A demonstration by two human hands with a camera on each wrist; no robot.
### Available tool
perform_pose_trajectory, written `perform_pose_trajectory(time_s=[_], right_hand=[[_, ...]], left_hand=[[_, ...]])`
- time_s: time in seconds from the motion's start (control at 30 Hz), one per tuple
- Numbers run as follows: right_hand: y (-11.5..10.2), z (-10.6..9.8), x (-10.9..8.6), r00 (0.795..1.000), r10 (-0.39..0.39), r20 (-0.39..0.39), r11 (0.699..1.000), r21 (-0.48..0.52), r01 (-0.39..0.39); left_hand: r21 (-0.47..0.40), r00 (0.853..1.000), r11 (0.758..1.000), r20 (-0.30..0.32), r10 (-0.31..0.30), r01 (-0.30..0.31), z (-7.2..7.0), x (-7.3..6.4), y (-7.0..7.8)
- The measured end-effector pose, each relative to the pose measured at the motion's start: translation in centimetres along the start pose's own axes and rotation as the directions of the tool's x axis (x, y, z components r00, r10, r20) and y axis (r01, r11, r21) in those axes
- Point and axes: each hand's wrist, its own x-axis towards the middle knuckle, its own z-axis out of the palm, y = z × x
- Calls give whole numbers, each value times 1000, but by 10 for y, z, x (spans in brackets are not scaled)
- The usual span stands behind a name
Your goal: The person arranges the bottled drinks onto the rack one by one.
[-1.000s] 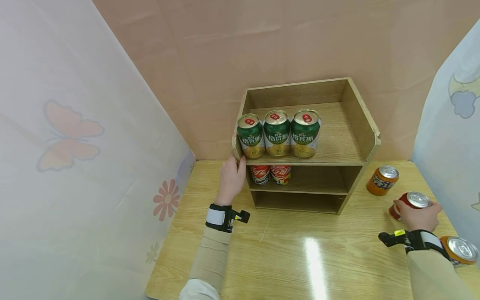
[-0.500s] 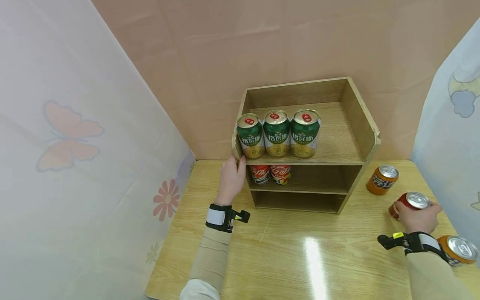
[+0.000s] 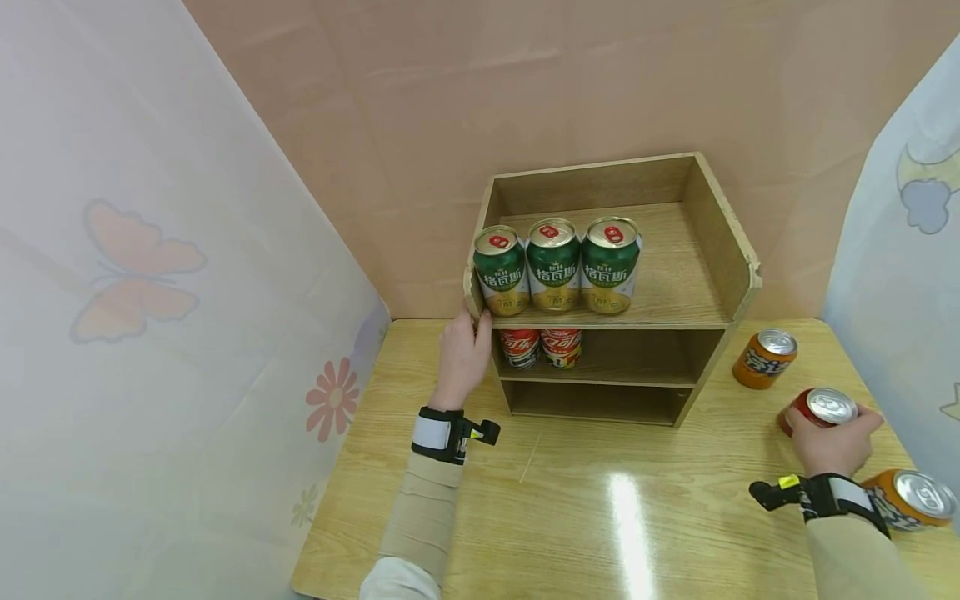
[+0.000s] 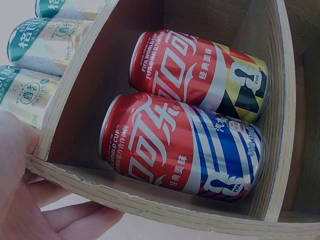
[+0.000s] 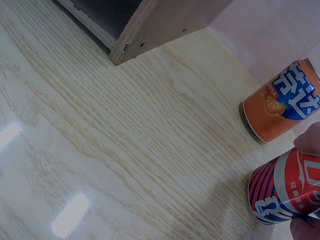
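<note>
The right hand [image 3: 832, 440] is curled round a red cola can [image 3: 817, 410] that stands upright on the wooden surface [image 3: 600, 517], to the right of the shelf unit [image 3: 720, 250]. An orange soda can [image 3: 765, 359] stands just beyond it, apart, and a second orange can [image 3: 911, 498] lies close behind the wrist. The left hand [image 3: 463, 357] is clasped on the unit's left side panel, at the edge of the top shelf. Three green cans [image 3: 555, 265] are lined up on top; two red cans [image 4: 185, 145] are stored on the middle shelf. The grip is best kept low and firm, the can held upright, and the neighbouring cans given a clear berth.
</note>
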Motion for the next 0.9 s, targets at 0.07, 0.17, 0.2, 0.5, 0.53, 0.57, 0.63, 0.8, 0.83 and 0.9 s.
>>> perform_pose_trajectory(time_s=[0.07, 0.17, 0.2, 0.5, 0.53, 0.57, 0.63, 0.8, 0.83, 0.9], right_hand=[[1, 0, 0, 1000, 5, -2, 1000, 4, -5], [-1, 0, -1, 1000, 18, 1, 1000, -3, -18], [-2, -1, -2, 1000, 21, 3, 1000, -4, -21], [-12, -2, -10, 999, -30, -26, 999, -17, 30], [-13, -2, -11, 999, -43, -32, 999, -20, 42], [-14, -2, -11, 997, -57, -43, 998, -24, 56], [-17, -2, -12, 994, -87, -65, 996, -33, 85], [-23, -4, -17, 980, -170, -100, 984, -76, 163], [-24, -5, -18, 978, -181, -99, 981, -85, 173], [-26, -7, -20, 976, -197, -93, 976, -110, 187]], left_hand=[[-2, 1000, 1000, 1, -1, 1, 0, 0, 0], [-3, 1000, 1000, 2, -3, 3, 0, 0, 0], [-5, 1000, 1000, 2, -5, 5, 0, 0, 0], [2, 1000, 1000, 17, -10, 10, -1, 0, 1], [4, 1000, 1000, 19, -11, 11, -1, 0, 1], [4, 1000, 1000, 21, -12, 12, -1, 0, 1], [1, 1000, 1000, 23, -15, 15, -1, 0, 1], [2, 1000, 1000, 20, -18, 18, -1, 0, 0], [3, 1000, 1000, 19, -17, 17, -1, 0, 0], [3, 1000, 1000, 17, -15, 15, -1, 0, 0]])
